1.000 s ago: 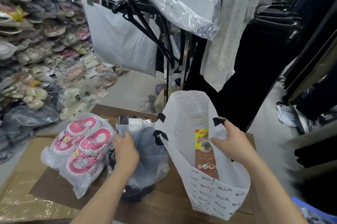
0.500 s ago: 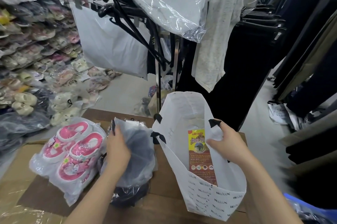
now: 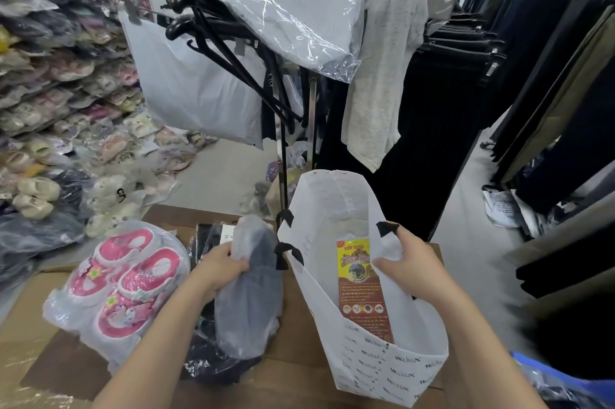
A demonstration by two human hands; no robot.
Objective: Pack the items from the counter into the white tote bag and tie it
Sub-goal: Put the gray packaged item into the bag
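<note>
The white tote bag (image 3: 382, 365) with black handle tabs stands open on the brown counter (image 3: 293, 388). A yellow and red leaflet pack (image 3: 361, 289) lies inside it. My right hand (image 3: 407, 264) grips the bag's right rim, holding the mouth open. My left hand (image 3: 221, 267) holds a clear plastic packet of grey-blue clothing (image 3: 248, 295), lifted and upright just left of the bag. Under it lies another dark packet (image 3: 213, 365). A plastic bag of pink children's sandals (image 3: 123, 279) rests at the counter's left.
A clothes rack (image 3: 283, 155) with black hangers, a plastic-wrapped grey garment (image 3: 286, 16) and a hanging towel stands right behind the counter. Shelves of bagged shoes (image 3: 50, 92) fill the left. Dark trousers hang on the right.
My left hand has raised the grey-blue packet off the counter and turned it upright, closer to the bag's mouth. My right hand keeps the rim held.
</note>
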